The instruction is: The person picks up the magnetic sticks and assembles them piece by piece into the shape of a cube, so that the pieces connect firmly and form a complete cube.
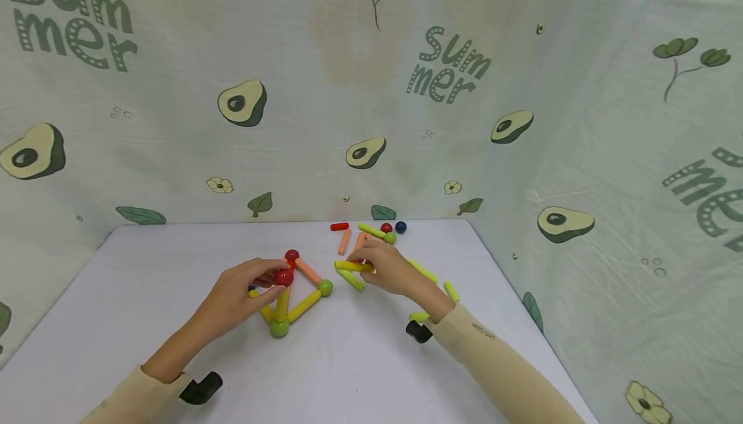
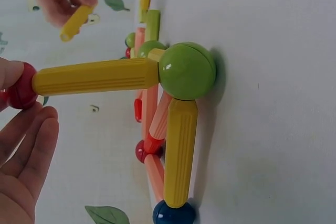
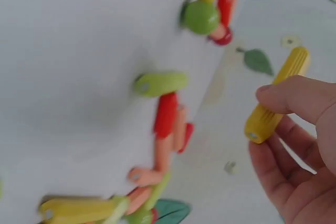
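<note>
My left hand pinches a red ball between thumb and fingers. From that ball a yellow rod runs down to a green ball on the table. This corner belongs to a flat frame of rods and balls: yellow rods lead to a blue ball and a second green ball, while salmon rods run toward a red ball at the back. To the right, my right hand holds a loose yellow rod above the table, apart from the frame.
Loose rods lie on the white table beneath and around the right arm, among them a lime rod and a red rod. Several balls, including a dark blue ball, sit at the back. A printed cloth stands behind.
</note>
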`<state>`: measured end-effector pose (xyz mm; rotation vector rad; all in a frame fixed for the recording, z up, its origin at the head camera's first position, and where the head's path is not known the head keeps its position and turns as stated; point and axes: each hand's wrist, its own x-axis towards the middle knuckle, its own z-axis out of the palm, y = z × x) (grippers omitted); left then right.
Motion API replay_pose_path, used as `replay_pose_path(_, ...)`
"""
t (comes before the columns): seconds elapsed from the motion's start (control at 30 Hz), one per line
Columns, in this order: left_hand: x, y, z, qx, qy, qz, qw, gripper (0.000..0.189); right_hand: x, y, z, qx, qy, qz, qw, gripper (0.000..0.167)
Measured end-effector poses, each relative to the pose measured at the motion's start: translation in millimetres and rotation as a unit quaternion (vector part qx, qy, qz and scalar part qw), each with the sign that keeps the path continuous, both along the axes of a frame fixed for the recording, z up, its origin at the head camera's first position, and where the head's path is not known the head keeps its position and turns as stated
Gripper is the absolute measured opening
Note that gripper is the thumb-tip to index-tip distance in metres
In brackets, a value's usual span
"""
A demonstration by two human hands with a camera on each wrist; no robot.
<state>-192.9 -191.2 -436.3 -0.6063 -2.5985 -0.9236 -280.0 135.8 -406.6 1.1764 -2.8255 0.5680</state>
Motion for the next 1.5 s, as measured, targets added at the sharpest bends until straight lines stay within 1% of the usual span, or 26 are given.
replay_pose_path(0.13,1.5,0.0,0.1,0.007,0.002,0.002,1.0000,0.047,9.0,-23,10.1,-0.032,0.027,0.042,0.9983,0.031)
replay_pose_path(0.27,2.6,0.5,0.1,0.011,0.011,0.000,0.9999,0.045,12.2,-40,12.8,-0.036,0.068,0.077,0.9940,0.028)
replay_pose_path(0.33,2.7,0.9,0.5,0.009,0.013,-0.001,0.9999,0.045,12.8,-46,13.5,-0.036,0.084,0.089,0.9918,0.027)
replay_pose_path(0.43,2.5,1.7,1.7,0.007,0.014,-0.002,0.9999,0.046,13.5,-53,14.8,-0.041,0.089,0.099,0.9902,0.026)
replay_pose_path(0.57,3.1,4.1,3.6,0.011,0.017,-0.004,0.9998,0.046,14.3,-59,16.5,-0.048,0.085,0.100,0.9902,0.024)
replay_pose_path(0.67,3.0,7.4,5.5,0.012,0.023,0.000,0.9997,0.044,15.0,-60,16.9,-0.051,0.086,0.098,0.9902,0.023)
replay_pose_path(0.83,0.1,15.2,9.3,0.010,0.042,0.014,0.9990,0.036,15.6,-62,16.4,-0.067,0.095,0.105,0.9877,0.023)
replay_pose_path(0.93,-0.9,20.1,11.7,0.008,0.046,0.027,0.9985,0.033,15.4,-63,15.7,-0.081,0.100,0.112,0.9852,0.024)
replay_pose_path(1.17,1.6,27.3,18.6,0.005,0.031,0.039,0.9988,0.023,13.9,-65,13.1,-0.111,0.105,0.117,0.9812,0.026)
replay_pose_path(1.33,3.1,27.6,18.8,0.017,0.021,0.050,0.9984,0.021,11.4,-63,9.8,-0.123,0.108,0.115,0.9798,0.026)
replay_pose_path(1.4,3.4,27.7,18.3,0.019,0.017,0.055,0.9982,0.021,10.4,-60,9.4,-0.116,0.106,0.106,0.9819,0.026)
replay_pose_path(1.5,3.8,28.1,18.1,0.022,0.013,0.061,0.9978,0.021,5.1,-50,8.1,-0.103,0.104,0.079,0.9860,0.029)
